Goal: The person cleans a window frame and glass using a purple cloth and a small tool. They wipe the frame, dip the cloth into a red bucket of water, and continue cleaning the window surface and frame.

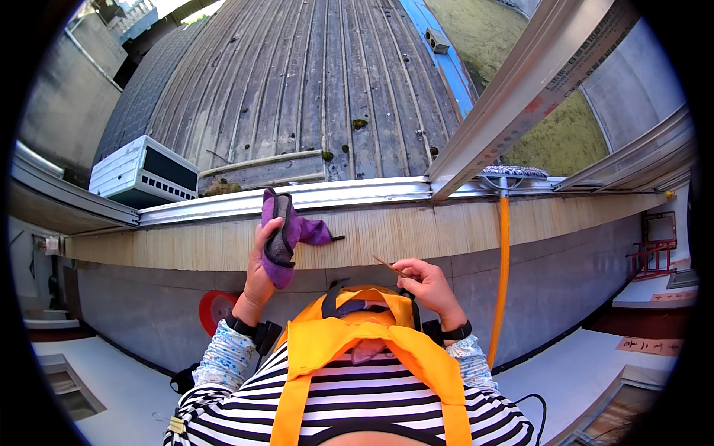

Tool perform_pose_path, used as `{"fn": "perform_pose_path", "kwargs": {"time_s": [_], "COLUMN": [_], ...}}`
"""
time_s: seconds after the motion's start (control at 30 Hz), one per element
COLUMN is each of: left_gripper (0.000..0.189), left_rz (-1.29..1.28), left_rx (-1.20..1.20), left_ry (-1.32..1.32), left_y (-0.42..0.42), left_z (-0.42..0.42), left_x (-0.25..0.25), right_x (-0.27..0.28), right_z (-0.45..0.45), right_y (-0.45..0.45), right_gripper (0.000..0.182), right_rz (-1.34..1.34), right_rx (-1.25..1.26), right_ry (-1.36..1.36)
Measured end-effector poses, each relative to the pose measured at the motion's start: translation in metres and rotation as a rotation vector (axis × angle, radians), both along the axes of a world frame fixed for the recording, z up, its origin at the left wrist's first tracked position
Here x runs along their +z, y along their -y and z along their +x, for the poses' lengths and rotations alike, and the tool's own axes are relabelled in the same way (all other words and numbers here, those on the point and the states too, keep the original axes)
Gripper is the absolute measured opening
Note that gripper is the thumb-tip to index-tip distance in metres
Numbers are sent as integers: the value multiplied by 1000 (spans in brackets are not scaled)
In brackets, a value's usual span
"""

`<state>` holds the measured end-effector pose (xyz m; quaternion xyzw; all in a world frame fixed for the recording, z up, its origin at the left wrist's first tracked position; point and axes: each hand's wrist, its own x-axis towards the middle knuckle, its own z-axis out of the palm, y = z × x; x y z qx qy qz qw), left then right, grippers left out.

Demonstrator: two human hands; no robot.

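My left hand (259, 279) grips a purple and grey cloth (279, 240) with dark edging, raised over the tiled window sill (195, 246). One end of the cloth hangs to the right above the sill. Between the thumb and fingers of my right hand (427, 284) is a thin, pointed brown stick (390, 267), its tip directed up and left near the sill's front edge. Beyond the sill runs the aluminium window track (290, 198). An orange apron (346, 334) covers my front.
A mop with an orange pole (502, 267) leans against the sill at right. An upright aluminium window frame (519, 95) rises beside it. A red basin (216, 312) stands on the floor at left. Outside are a white outdoor unit (146, 170) and a ribbed roof (312, 89).
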<state>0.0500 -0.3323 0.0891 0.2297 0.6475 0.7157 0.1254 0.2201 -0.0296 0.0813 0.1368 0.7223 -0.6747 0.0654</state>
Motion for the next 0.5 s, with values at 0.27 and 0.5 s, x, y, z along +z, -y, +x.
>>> {"fn": "perform_pose_path", "kwargs": {"time_s": [0.27, 0.5], "left_gripper": [56, 62], "left_rz": [-97, -315], "left_rx": [47, -4], "left_ry": [-112, -457], "left_y": [-79, -214], "left_z": [-52, -44], "left_x": [-58, -77], "right_x": [-18, -34], "right_z": [34, 54], "right_y": [-4, -31], "right_gripper": [29, 30], "right_rz": [-98, -178], "right_rx": [-386, -451], "right_ry": [82, 160]}}
